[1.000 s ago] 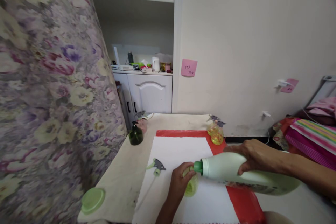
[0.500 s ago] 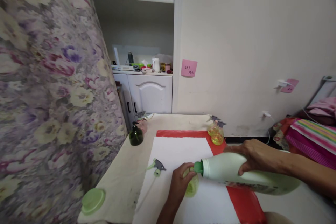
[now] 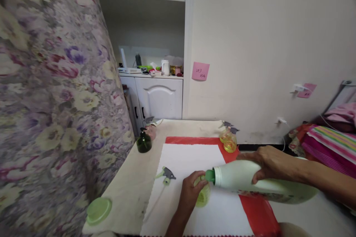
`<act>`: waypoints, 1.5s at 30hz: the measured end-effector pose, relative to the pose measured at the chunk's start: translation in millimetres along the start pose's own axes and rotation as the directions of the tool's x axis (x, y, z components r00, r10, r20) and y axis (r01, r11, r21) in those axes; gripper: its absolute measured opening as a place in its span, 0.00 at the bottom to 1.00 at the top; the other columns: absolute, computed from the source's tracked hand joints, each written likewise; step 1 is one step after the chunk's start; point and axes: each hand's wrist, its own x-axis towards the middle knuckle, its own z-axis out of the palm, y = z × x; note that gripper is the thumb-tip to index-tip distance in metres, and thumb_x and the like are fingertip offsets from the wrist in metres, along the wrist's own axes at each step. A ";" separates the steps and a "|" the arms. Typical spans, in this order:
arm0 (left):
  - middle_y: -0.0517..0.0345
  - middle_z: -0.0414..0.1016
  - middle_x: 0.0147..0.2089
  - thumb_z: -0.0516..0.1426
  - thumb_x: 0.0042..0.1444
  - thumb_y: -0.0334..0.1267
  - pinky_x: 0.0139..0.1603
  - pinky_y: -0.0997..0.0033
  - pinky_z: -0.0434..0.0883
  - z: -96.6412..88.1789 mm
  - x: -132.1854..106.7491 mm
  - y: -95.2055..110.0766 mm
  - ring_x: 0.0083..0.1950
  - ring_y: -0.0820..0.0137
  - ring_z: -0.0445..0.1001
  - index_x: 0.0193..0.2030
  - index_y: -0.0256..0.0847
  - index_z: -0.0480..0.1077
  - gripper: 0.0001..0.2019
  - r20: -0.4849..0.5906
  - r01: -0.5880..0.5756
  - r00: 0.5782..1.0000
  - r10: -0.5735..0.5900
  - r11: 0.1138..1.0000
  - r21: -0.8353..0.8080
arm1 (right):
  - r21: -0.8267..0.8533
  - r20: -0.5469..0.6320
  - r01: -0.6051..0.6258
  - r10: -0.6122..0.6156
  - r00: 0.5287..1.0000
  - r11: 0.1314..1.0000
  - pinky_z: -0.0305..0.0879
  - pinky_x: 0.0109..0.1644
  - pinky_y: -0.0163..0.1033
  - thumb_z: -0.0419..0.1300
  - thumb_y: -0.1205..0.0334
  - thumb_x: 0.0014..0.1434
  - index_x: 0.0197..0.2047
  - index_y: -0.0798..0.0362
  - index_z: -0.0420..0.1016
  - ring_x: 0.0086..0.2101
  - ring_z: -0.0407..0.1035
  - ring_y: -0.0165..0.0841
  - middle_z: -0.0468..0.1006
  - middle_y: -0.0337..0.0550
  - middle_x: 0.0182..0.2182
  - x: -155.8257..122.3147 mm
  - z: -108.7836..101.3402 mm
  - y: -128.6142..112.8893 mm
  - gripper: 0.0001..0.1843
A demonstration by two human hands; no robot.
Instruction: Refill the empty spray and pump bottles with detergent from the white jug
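Observation:
My right hand is wrapped over a large pale green jug, which lies tilted almost level with its green spout pointing left. The spout meets the mouth of a small clear spray bottle with yellow-green liquid in it. Around that bottle's neck the fingers of my left hand are closed, hiding part of the mouth. A grey and green trigger spray head with a long thin tube lies on the white sheet, left of my left hand. At the table's near left corner sits a green cap.
Two yellow spray bottles stand at the back right on a red cloth. A dark green pump bottle and a pink spray bottle stand at the back left. A floral curtain hangs along the left.
The view has shifted very slightly. Both hands, the jug and the small bottle hold the same positions relative to each other.

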 end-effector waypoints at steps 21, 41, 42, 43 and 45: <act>0.57 0.81 0.42 0.58 0.52 0.33 0.50 0.69 0.68 -1.3 0.2 -0.5 0.47 0.63 0.76 0.41 0.42 0.76 0.10 0.014 -0.007 1.000 0.007 1.000 0.000 | -0.071 -0.005 -0.005 0.004 1.000 0.997 0.62 0.33 0.37 0.57 0.34 0.51 0.56 0.46 0.69 0.34 0.77 0.45 0.82 0.48 0.32 -0.5 1.9 1.1 0.35; 0.56 0.81 0.42 0.58 0.51 0.35 0.50 0.66 0.69 -0.3 0.5 -1.0 0.47 0.61 0.76 0.41 0.42 0.76 0.10 0.020 -0.004 1.000 0.004 1.000 0.017 | -0.090 0.001 0.036 -0.036 0.999 0.995 0.58 0.31 0.37 0.54 0.32 0.52 0.54 0.47 0.70 0.32 0.77 0.46 0.82 0.49 0.30 0.6 -0.6 2.3 0.35; 0.55 0.81 0.42 0.58 0.51 0.35 0.50 0.66 0.69 -0.2 0.5 -1.2 0.47 0.60 0.76 0.41 0.42 0.76 0.10 0.018 -0.005 1.000 0.005 1.000 0.019 | -0.096 0.002 0.037 -0.037 0.999 0.995 0.58 0.31 0.37 0.54 0.32 0.52 0.55 0.48 0.70 0.32 0.77 0.46 0.82 0.49 0.30 0.8 -0.4 2.8 0.35; 0.55 0.81 0.42 0.58 0.51 0.35 0.50 0.66 0.69 -0.2 0.6 -1.2 0.47 0.60 0.76 0.41 0.42 0.76 0.10 0.015 -0.005 1.000 0.005 1.000 0.020 | -0.099 0.004 0.036 -0.035 0.999 0.994 0.58 0.30 0.37 0.54 0.32 0.52 0.55 0.48 0.70 0.31 0.77 0.46 0.82 0.50 0.30 1.0 -0.3 3.2 0.36; 0.55 0.81 0.42 0.58 0.51 0.35 0.50 0.66 0.69 -0.2 0.7 -1.2 0.47 0.60 0.76 0.40 0.42 0.76 0.10 0.010 -0.006 1.000 0.006 1.000 0.021 | -0.093 0.013 0.031 -0.029 0.999 0.995 0.58 0.30 0.37 0.54 0.32 0.52 0.56 0.49 0.69 0.30 0.76 0.45 0.82 0.49 0.29 1.3 -0.6 3.5 0.37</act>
